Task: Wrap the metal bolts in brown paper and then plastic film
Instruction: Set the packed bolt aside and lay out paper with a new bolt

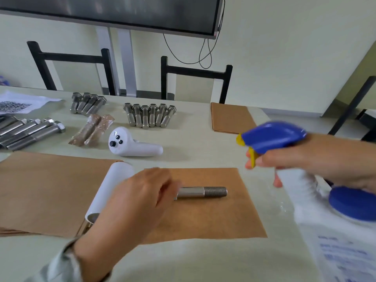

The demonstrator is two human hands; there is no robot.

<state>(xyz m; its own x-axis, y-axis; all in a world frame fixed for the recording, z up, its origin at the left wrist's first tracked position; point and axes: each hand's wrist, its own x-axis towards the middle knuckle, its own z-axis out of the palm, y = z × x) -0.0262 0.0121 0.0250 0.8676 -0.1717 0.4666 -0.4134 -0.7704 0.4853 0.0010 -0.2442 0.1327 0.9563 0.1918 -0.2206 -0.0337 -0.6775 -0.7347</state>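
Note:
One metal bolt (205,192) lies on a brown paper sheet (213,216) in front of me, threaded end to the right. My left hand (138,198) covers its head end and holds it there. My right hand (317,159) grips a spray bottle (272,137) with a blue head and yellow trigger, held above the table to the right of the sheet, nozzle facing left. A white roll (109,190) lies just left of my left hand. Two wrapped bolts (91,129) lie further back.
Several bare bolts lie in groups at the far left (30,131), back left (87,102) and back centre (148,116). A white controller (130,145) sits mid-table. Brown paper stacks lie at left (44,190) and back right (230,119). A blue-lidded container (352,202) stands at right.

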